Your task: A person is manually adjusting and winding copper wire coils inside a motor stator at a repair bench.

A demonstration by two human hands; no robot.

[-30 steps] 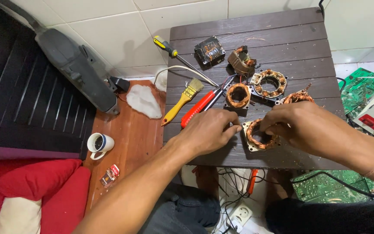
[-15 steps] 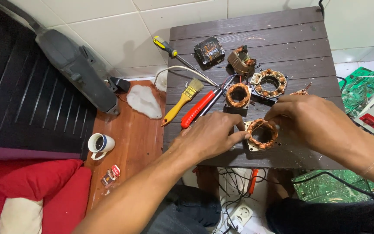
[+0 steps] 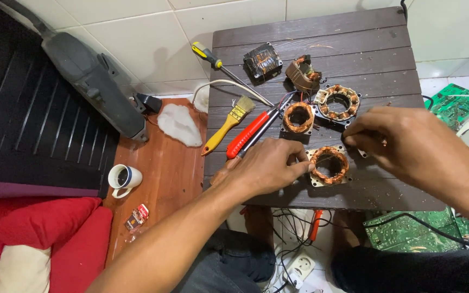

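Stator in hand: I see a copper-wound motor stator (image 3: 329, 165) lying flat near the front edge of the dark wooden table (image 3: 375, 51), its pale square frame showing at the corners.
Left hand: my left hand (image 3: 267, 168) lies on the table just left of that stator, fingers curled, fingertips touching its left rim; I cannot tell whether they pinch it or only steady it.
Right hand: my right hand (image 3: 403, 144) hovers just right of and above the stator, fingers bent and drawn together over its upper right corner; whether anything is pinched between them I cannot tell.
Behind the stator: a smaller copper coil (image 3: 298, 116) and a ring-shaped stator with many small windings (image 3: 340, 102) lie just beyond it, close together.
Farther back: a brown taped coil block (image 3: 302, 73) and a dark square transformer core (image 3: 262, 58) sit toward the table's far side.
Left of the stator: a red-handled tool (image 3: 248, 134) lies slantwise beyond my left hand, a yellow-handled paintbrush (image 3: 226, 126) beside it, and a yellow-and-black screwdriver (image 3: 213, 57) farther back.
Off the table, left: a white cloth (image 3: 179, 125) and a white cup with a dark band (image 3: 123, 179) are on the reddish floor board, with a small red-and-white sachet (image 3: 137, 217) nearer me.
Off the table, right: green circuit boards (image 3: 454, 103) lie beyond the table's right edge.
Under the table: a white power strip (image 3: 299, 267) with dark cables.
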